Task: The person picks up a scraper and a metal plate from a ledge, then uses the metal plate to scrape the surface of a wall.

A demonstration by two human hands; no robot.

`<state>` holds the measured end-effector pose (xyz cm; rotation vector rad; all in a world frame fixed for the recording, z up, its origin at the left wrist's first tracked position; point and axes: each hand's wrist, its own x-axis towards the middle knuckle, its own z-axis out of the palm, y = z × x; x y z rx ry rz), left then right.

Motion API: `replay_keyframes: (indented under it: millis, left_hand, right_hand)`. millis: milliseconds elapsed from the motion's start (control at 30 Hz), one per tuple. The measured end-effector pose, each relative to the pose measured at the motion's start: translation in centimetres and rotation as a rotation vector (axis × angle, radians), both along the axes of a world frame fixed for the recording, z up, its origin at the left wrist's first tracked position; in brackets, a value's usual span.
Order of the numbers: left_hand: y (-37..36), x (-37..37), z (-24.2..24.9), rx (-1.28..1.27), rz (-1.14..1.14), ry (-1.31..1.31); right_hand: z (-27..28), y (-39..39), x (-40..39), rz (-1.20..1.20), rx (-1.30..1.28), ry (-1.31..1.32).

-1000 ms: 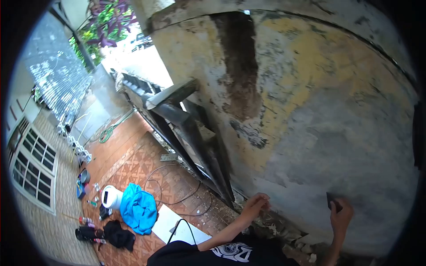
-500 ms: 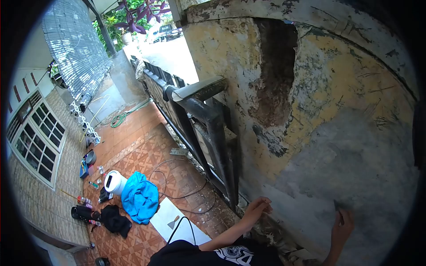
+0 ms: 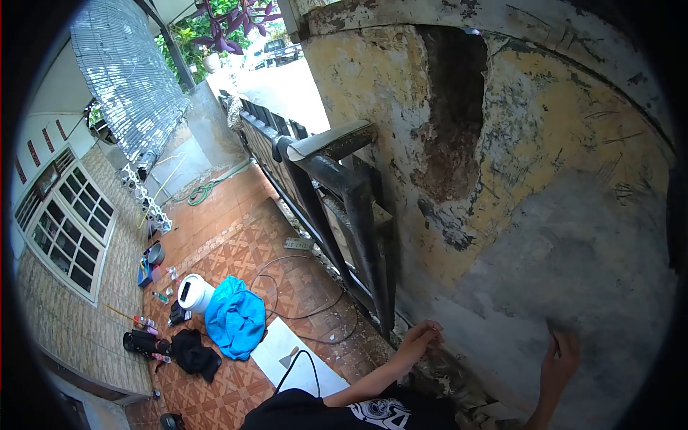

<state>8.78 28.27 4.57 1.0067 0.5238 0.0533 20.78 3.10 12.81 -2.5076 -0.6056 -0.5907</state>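
Observation:
My right hand (image 3: 565,352) is closed at the lower right against the grey plastered part of the wall (image 3: 566,265). A small dark flat blade, perhaps a scraper (image 3: 551,327), juts up from its fingertips by the plaster; the hand hides the rest. My left hand (image 3: 421,340) is held in front of the wall's foot, left of the right hand. Its fingers are loosely bent and apart, and nothing shows in them. Above, the wall has peeling yellow paint (image 3: 373,79) and a deep brown cavity (image 3: 453,115).
A black metal gate (image 3: 367,251) adjoins the wall on the left. On the tiled floor are a white board (image 3: 315,358) with a trowel (image 3: 285,358), a blue cloth (image 3: 235,319), a white bucket (image 3: 195,294), a black cloth (image 3: 195,355) and a cable (image 3: 304,315).
The view has shifted slightly, so the surroundings sit a little further right. My right hand stays at the plaster, with less of the dark blade showing. My left hand has barely moved.

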Motion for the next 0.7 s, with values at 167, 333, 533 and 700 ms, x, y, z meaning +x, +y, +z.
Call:
replay_keyframes:
  millis: [167,333,533,700]
  left_hand:
    - [0.3,-0.6,0.2,0.003,-0.017,-0.047]
    - [0.5,-1.3,0.5,-0.012,0.029,0.044]
    - [0.8,-1.8,0.4,-0.009,0.073,0.008]
    - [0.9,-1.7,0.5,-0.002,0.031,0.024]
  right_hand:
    - [0.2,1.0,-0.3,0.027,-0.014,0.056]
    - [-1.1,1.1,0.3,0.018,-0.083,0.016]
    - [1.9,1.6,-0.9,-0.051,-0.064,0.012]
    - [1.2,1.6,-0.7,-0.02,-0.143,0.001]
